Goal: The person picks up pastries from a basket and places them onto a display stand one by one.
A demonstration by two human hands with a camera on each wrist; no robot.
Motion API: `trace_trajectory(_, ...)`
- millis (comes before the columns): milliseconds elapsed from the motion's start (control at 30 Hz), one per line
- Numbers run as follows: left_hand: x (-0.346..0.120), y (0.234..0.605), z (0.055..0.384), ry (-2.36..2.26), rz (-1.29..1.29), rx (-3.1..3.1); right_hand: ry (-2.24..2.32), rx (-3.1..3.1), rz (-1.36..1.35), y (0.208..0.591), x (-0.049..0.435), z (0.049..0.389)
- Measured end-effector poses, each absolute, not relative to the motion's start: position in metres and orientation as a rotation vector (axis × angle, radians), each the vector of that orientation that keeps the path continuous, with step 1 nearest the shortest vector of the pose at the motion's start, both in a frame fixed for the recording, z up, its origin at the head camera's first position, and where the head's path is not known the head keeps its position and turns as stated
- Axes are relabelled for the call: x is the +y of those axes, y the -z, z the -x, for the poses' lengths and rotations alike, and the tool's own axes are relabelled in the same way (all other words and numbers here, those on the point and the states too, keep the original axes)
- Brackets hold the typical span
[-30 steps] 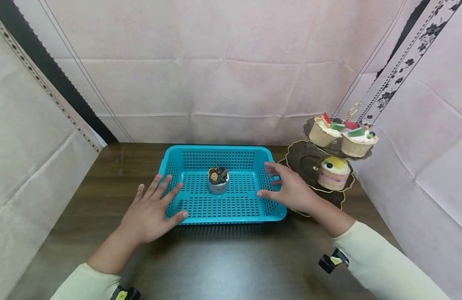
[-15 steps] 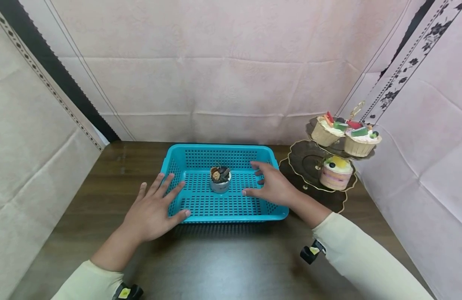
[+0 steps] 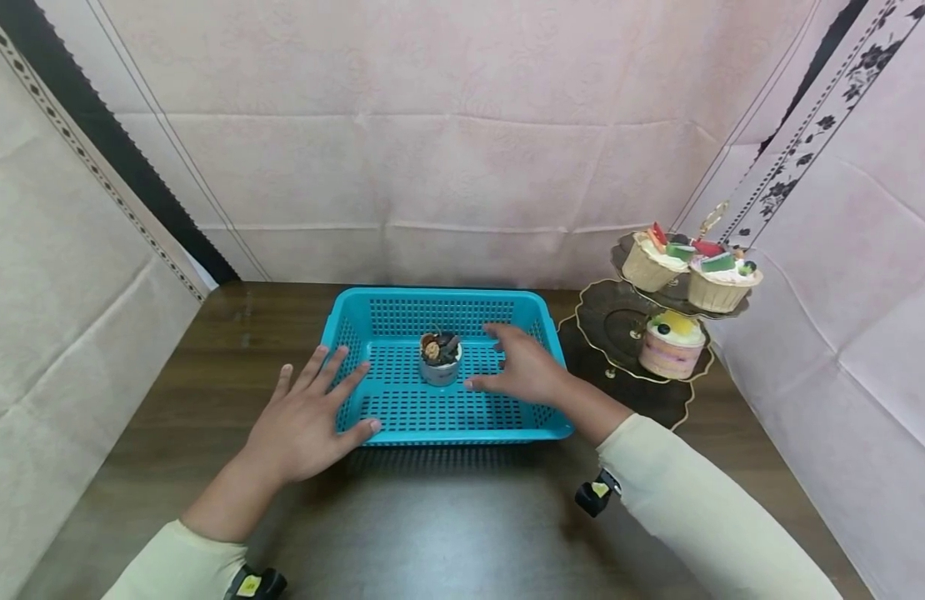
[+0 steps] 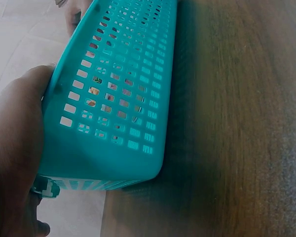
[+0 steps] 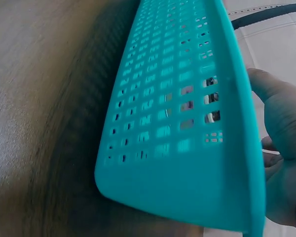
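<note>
A small dessert cup (image 3: pixel 440 371) with a dark topping stands upright inside a blue-green plastic basket (image 3: pixel 447 437), a little left of the basket's middle. My left hand (image 3: pixel 303 423) rests at the basket's left front corner with its fingers spread; the left wrist view shows the thumb (image 4: pixel 37 81) at the rim. Over the basket's right half is my right hand (image 3: pixel 528 371), its thumb and fingers apart and pointing at the cup, with a gap between them and it. It holds nothing. From the right wrist view, the basket's front wall (image 5: pixel 172 168) hides part of that hand.
Right of the basket stands a dark tiered stand (image 3: pixel 608 321) with gold edges. Two cupcakes (image 3: pixel 646 265) sit on its top tier, and a layered cake (image 3: pixel 671 346) lies below. Pale cloth walls (image 3: pixel 462 183) enclose the brown table (image 3: pixel 447 517).
My right hand has moved left from the basket's right rim to over its inside, closer to the dessert cup. The left hand has stayed at the left corner.
</note>
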State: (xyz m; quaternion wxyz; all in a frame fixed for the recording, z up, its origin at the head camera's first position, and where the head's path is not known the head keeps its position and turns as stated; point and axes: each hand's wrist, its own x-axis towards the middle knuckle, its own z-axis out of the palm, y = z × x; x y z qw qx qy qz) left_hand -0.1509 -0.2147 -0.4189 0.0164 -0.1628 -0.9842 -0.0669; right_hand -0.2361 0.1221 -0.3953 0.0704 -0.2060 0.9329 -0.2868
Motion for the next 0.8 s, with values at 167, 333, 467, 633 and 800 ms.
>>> trace_trajectory(167,-0.214,0.418,0.151,0.213,0.509,-3.064,0.81,2.81,0.586,0.398,0.114,0.241)
trace_trajectory(333,-0.215,0.418,0.15,0.214,0.506,-3.066,0.77,2.798,0.56,0.402,0.106,0.247)
trace_trajectory(467,-0.216,0.419,0.15,0.217,0.503,-3.064,0.723,2.805,0.533,0.404,0.1,0.251)
trace_trajectory(633,-0.215,0.419,0.15,0.209,0.495,-3.061,0.692,2.794,0.53,0.408,0.092,0.255)
trace_trajectory(800,-0.215,0.419,0.15,0.208,0.491,-3.066,0.674,2.778,0.508,0.414,0.086,0.259)
